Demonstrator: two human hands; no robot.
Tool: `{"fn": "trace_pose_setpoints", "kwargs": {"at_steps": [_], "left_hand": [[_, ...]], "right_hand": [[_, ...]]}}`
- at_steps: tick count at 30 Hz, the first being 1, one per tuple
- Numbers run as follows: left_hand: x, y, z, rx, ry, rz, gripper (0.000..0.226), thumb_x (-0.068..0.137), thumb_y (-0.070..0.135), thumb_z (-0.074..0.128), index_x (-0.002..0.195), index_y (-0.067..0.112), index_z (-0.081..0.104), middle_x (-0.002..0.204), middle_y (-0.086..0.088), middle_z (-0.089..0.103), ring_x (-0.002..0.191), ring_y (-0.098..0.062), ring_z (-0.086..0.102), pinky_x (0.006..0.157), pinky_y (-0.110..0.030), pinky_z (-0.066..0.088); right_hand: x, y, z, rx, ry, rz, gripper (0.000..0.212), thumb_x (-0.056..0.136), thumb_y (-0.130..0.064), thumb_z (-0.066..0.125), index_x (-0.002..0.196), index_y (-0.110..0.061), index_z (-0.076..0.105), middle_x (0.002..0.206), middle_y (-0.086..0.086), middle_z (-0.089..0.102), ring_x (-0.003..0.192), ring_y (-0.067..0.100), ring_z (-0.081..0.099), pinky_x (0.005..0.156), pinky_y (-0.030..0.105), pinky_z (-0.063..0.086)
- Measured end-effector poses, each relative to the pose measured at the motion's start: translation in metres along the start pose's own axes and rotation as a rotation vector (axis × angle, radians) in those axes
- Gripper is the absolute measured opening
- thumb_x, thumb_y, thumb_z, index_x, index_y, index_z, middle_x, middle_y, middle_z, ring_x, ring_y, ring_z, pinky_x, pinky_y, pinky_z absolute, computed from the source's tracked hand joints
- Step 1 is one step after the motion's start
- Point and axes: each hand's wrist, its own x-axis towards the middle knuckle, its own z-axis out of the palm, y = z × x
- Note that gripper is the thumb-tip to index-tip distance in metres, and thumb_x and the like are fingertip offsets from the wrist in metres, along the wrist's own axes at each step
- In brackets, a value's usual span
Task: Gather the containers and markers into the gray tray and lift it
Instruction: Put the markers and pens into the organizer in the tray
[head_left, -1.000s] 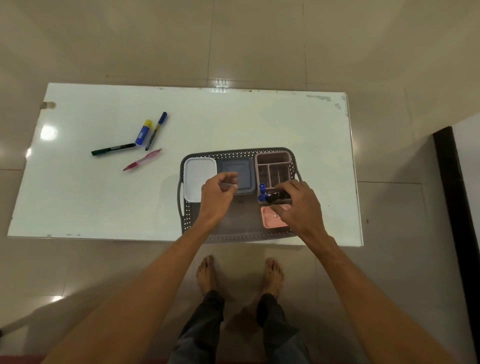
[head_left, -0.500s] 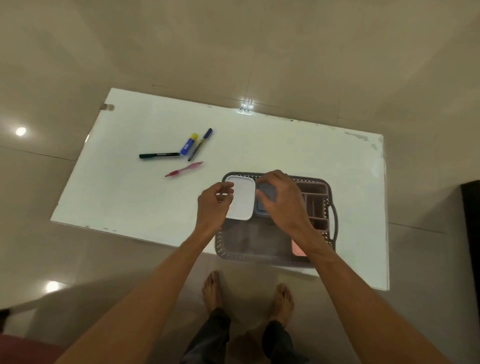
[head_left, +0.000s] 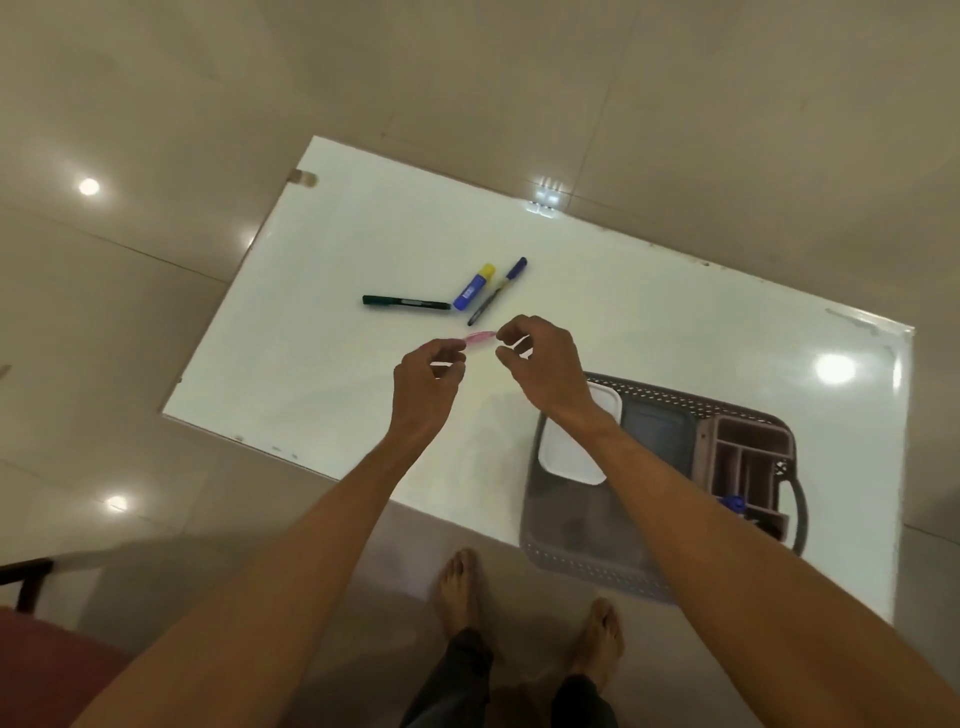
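Both hands are out over the white surface (head_left: 311, 332) now, closing in on the pink pen (head_left: 480, 338). The left hand (head_left: 426, 384) has its fingers curled, thumb and forefinger a little apart right at the pen's near end; whether they touch it cannot be told through the blur. The right hand (head_left: 545, 364) hangs at the other end, fingers bent and apart, nothing clamped. The pen itself lies between the two hands, on or just above the surface.

Just beyond wait the green marker (head_left: 405, 301), the stubby blue marker with the yellow cap (head_left: 474, 287) and the slim blue pen (head_left: 497, 291), loosely fanned together. The gray tray (head_left: 582, 551) sits to the right at the surface's near edge, already carrying the white container (head_left: 569, 457), the gray container (head_left: 654, 436) and the pink divided organizer (head_left: 748, 462).

The pen is thin and low, so a fingertip pinch near its middle looks the sound choice. One hand could well take it while the other goes on to the fanned trio, lifting each clear rather than dragging it across its neighbours.
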Motion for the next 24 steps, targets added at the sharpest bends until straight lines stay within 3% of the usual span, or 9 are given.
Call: {"fn": "trace_pose_setpoints", "kwargs": {"at_steps": [10,15,19,24], "left_hand": [[0.068,-0.021,-0.022,0.013,0.010,-0.041,0.024,0.095,0.006,0.061,0.116,0.013,0.072,0.110,-0.007,0.074,0.094,-0.021,0.071,0.090,-0.035,0.057],[0.093,-0.022,-0.018,0.006,0.003,-0.048,0.023,0.095,0.005,0.060,0.114,0.012,0.071,0.109,-0.008,0.074,0.096,-0.028,0.072,0.091,-0.042,0.059],[0.108,-0.020,-0.015,0.000,-0.012,-0.019,0.026,0.094,0.004,0.058,0.116,0.012,0.070,0.109,-0.007,0.073,0.097,-0.027,0.071,0.089,-0.040,0.059],[0.119,-0.020,-0.018,0.000,-0.006,-0.010,0.027,0.093,0.001,0.058,0.117,0.008,0.070,0.110,-0.009,0.073,0.102,-0.027,0.069,0.096,-0.042,0.056]], "right_hand": [[0.087,-0.003,0.044,-0.140,0.015,-0.004,0.019,0.091,-0.013,0.064,0.108,-0.006,0.066,0.100,0.008,0.068,0.090,0.025,0.064,0.085,0.040,0.053],[0.124,-0.006,0.067,-0.071,0.104,0.153,0.023,0.092,-0.023,0.069,0.103,-0.004,0.060,0.087,0.003,0.059,0.081,0.018,0.053,0.071,0.030,0.045],[0.139,-0.008,0.081,-0.065,0.149,0.268,0.037,0.089,-0.025,0.071,0.111,-0.003,0.052,0.102,0.012,0.061,0.091,0.028,0.058,0.077,0.038,0.049],[0.147,-0.012,0.088,-0.109,0.168,0.329,0.053,0.083,-0.011,0.071,0.126,-0.002,0.042,0.116,0.017,0.060,0.094,0.032,0.060,0.070,0.031,0.042]]}}
